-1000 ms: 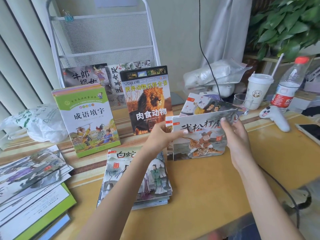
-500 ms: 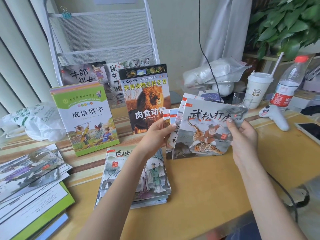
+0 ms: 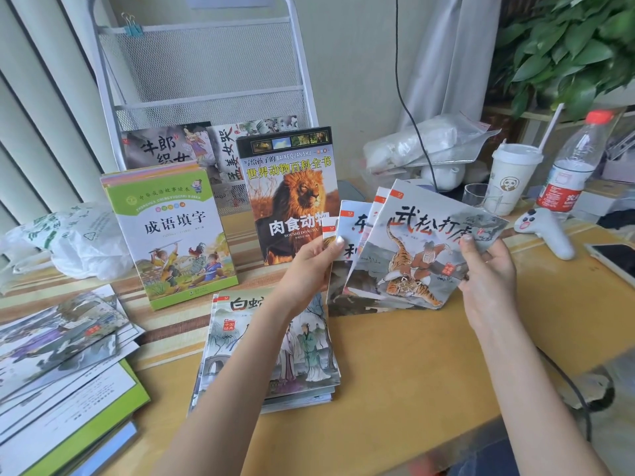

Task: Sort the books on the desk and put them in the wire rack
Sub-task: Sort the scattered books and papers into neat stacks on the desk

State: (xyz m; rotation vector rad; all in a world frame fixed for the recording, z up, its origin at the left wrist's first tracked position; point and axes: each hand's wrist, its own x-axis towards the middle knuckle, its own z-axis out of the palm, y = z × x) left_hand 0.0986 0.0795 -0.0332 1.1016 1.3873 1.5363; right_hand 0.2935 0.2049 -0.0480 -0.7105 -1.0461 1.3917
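Note:
Both hands hold a fanned bundle of thin picture books [image 3: 409,255] upright on the desk, a tiger cover in front. My left hand [image 3: 309,266] grips the bundle's left edge, and my right hand [image 3: 488,269] pinches the tiger book's right edge. The white wire rack [image 3: 206,77] stands at the back with two thin books [image 3: 171,146] in its bottom shelf. A green book [image 3: 171,235] and a lion book [image 3: 292,190] lean upright in front of it. A flat stack with a willow cover [image 3: 275,348] lies under my left forearm.
More books are piled at the left edge [image 3: 65,372]. A plastic bag [image 3: 68,238] lies left. At the right stand a paper cup [image 3: 512,176], a glass [image 3: 476,195], a water bottle [image 3: 570,166], a white controller [image 3: 546,231] and a phone [image 3: 615,259]. A black cable [image 3: 412,108] hangs behind.
The bundle has been tilted upright and fanned out to the left, so several covers now show behind the tiger book. My right hand has shifted to the right edge.

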